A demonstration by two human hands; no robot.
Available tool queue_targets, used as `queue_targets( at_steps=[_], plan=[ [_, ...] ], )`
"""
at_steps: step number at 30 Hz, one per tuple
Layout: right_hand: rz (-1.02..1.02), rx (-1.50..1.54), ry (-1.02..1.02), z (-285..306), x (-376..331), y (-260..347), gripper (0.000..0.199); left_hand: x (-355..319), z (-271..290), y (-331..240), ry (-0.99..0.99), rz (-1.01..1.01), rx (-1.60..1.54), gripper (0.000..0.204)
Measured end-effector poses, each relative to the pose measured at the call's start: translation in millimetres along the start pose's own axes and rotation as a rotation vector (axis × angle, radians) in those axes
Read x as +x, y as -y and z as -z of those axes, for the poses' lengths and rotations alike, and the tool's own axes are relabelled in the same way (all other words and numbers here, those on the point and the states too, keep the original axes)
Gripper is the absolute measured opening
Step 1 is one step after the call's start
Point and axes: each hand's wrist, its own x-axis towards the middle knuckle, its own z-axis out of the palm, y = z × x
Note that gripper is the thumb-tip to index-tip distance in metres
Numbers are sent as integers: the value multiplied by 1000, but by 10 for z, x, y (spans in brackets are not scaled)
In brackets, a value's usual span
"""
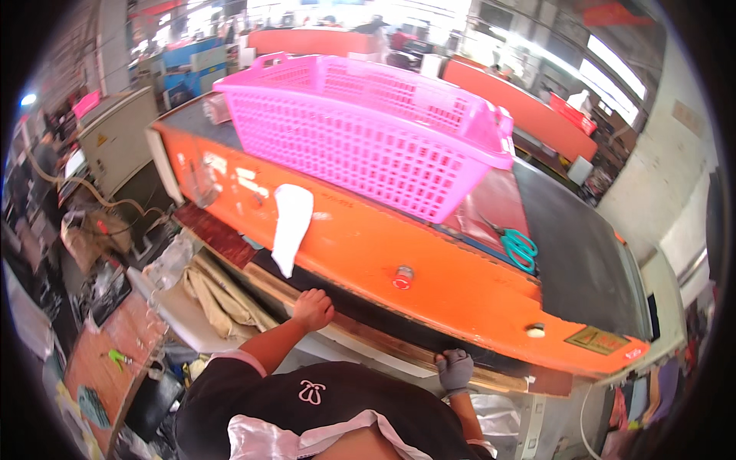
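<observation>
My bare left hand (314, 309) is at the wooden ledge (360, 325) along the front of an orange machine, its fingers curled over the edge. Further right, my right hand (455, 370), in a grey glove, has its fingers bent against the same ledge. Above the left hand, a white sock-shaped cloth piece (292, 226) hangs down the orange front panel (345, 230). A large pink plastic basket (345, 146) rests on the machine top. Teal-handled scissors (520, 250) lie right of the basket; their blades are partly out of clear sight.
On the orange panel are a red push button (402, 277), a pale knob (535, 330) and a yellow warning label (598, 340). A black belt surface (575, 253) stretches away at right. Beige cloth (218, 295) and a brown table (115, 353) are at left.
</observation>
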Motion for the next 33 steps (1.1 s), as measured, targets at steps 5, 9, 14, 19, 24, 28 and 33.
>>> queue_targets(
  at_steps=[5, 9, 14, 19, 24, 28, 33],
  plan=[
    [50, -79, 124, -383, -52, 31, 14, -17, -43, 37, 40, 48, -42, 17],
    [111, -176, 101, -385, -34, 142, 17, -32, -76, 102, 60, 49, -127, 22],
    [5, -76, 142, -356, -120, 288, 18, -85, -8, 108, 273, 173, -222, 31],
    [-58, -92, 140, -281, -511, 503, 18, -454, 377, -37, 364, 129, -230, 31],
    [-60, -208, 44, -36, -1077, 1072, 21, -955, 1074, -64, 505, -125, -301, 46],
    [-383, -156, 52, 102, -1394, 1737, 32, -1346, 1543, -134, 559, -226, -410, 44],
    [-280, 63, 20, -372, -1126, 2633, 60, -1822, 1979, -347, 682, -199, -435, 43]
  ],
)
